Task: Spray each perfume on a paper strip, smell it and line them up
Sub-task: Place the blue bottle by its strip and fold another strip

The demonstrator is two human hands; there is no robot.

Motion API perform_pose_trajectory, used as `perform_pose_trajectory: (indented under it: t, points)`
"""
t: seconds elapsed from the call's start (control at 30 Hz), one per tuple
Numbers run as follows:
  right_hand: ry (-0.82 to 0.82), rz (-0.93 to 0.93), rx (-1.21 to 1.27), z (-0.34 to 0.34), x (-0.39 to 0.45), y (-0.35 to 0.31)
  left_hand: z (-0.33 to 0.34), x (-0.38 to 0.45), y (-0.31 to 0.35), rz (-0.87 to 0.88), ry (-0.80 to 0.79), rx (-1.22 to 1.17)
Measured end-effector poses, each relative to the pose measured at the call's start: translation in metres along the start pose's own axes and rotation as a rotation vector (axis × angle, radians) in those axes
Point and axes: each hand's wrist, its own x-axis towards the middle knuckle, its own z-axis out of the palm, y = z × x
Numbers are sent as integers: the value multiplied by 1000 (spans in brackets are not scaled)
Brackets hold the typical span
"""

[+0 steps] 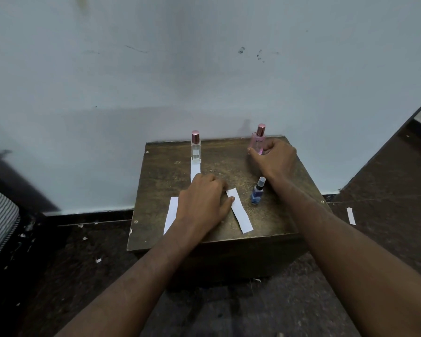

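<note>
Hands on bottle and strips

Pink glass perfume bottle (258,142) with a rosy metallic cap stands at the far right of the small brown wooden table (287,215), the right hand (275,159) curled round its base. The left hand (202,200) lies palm-down, fingers bent, its thumb resting on a white paper strip (241,216). A clear glass bottle (196,148) stands beyond it, a blue bottle (257,192) between the arms.

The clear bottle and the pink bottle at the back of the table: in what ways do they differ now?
The clear bottle is slim and colourless; the pink bottle is wider and pink. The clear bottle stands free on the end of a paper strip; the right hand grips the pink bottle. Both are upright with rosy metallic caps on.
</note>
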Motion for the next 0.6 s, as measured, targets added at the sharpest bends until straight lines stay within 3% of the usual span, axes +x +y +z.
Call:
perform_pose_trajectory:
  t: [0.37, 0.6]
  points:
    - [-29, 21, -64, -39, -26, 1, 4, -19, 5, -12, 19, 15]
    - [-251, -100, 29, -74, -90, 20, 15, -16, 13, -27, -2, 106]
